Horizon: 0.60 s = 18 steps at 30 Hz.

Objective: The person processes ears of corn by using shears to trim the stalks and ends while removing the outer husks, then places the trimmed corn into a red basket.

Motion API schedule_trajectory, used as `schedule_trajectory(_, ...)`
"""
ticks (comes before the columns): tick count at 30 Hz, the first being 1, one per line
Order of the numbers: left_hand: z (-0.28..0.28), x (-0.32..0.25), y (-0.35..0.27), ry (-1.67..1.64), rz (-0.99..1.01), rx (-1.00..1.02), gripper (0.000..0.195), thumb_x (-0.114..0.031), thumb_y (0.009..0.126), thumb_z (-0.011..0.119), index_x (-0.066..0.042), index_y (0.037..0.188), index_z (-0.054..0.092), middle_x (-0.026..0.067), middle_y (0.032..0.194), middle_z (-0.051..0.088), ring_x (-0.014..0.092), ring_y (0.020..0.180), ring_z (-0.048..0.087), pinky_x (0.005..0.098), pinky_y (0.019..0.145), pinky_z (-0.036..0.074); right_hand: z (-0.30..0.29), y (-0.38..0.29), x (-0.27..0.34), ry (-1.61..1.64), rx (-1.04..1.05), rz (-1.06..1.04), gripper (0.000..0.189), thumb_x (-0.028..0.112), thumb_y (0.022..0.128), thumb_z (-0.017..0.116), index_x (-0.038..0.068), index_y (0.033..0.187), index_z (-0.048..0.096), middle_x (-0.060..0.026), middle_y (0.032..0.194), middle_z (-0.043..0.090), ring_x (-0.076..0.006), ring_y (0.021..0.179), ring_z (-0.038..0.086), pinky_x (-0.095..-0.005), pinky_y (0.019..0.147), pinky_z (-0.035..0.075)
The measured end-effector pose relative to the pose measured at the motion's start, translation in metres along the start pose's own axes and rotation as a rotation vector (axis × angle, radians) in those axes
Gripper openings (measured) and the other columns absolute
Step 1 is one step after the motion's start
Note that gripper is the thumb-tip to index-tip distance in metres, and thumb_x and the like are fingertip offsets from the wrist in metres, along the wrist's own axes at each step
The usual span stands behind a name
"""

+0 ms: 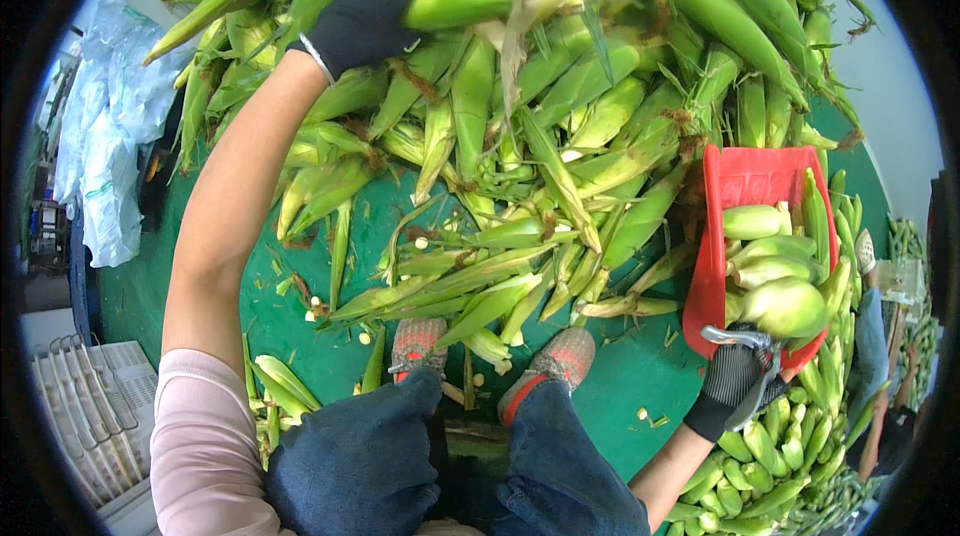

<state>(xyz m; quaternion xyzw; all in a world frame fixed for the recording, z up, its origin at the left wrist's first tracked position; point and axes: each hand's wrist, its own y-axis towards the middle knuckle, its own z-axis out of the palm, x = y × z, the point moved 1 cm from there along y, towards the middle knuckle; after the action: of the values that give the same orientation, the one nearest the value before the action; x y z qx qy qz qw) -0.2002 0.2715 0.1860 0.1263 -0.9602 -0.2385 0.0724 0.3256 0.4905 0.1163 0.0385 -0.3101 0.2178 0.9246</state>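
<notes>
My left hand [364, 19], in a black glove, is at the upper left over a large heap of unhusked corn [472, 104]. Its fingers close round the end of a green ear of corn [465, 4], blurred by motion. At the lower right, my right hand [739, 378], in a dark striped glove, grips a grey metal hand tool [750, 405], which looks like shears; its working end is unclear. This hand is at the near edge of a red plastic scoop-shaped container [709, 266]. Trimmed ears [784, 307] lie inside the container.
Loose husks and ears [450, 273] lie on the green floor [600, 393] before my shoes. More trimmed ears [765, 446] are piled at the lower right. Pale plastic bags [105, 123] hang at the left, above a light crate [127, 378]. Another person's leg [870, 341] shows far right.
</notes>
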Motion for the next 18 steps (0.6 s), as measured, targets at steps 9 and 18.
schedule_trajectory(9, -0.090, -0.071, -0.139, -0.367, -0.669, -0.206, 0.042, -0.021, 0.079, 0.065, -0.003, 0.113, 0.050, 0.0105, 0.105, 0.054, 0.025, 0.095, 0.054, 0.0329, 0.081, 0.046, 0.056, -0.077, -0.144, -0.570, 0.369, 0.789, 0.069, 0.005, 0.061, 0.072, 0.005, 0.124, 0.044, -0.0046, 0.096, 0.052, -0.0203, 0.091, 0.054, -0.0324, 0.077, 0.046)
schedule_trajectory(18, -0.088, -0.140, -0.243, -1.819, -1.344, -0.876, 0.060, -0.041, 0.082, 0.057, -0.001, 0.123, 0.039, 0.0199, 0.125, 0.044, 0.038, 0.115, 0.044, 0.0566, 0.095, 0.036, 0.116, -0.110, -0.231, -0.709, 0.811, 1.235, 0.066, -0.008, 0.071, 0.055, 0.009, 0.132, 0.037, -0.0025, 0.092, 0.053, -0.0120, 0.076, 0.054, -0.0255, 0.068, 0.046)
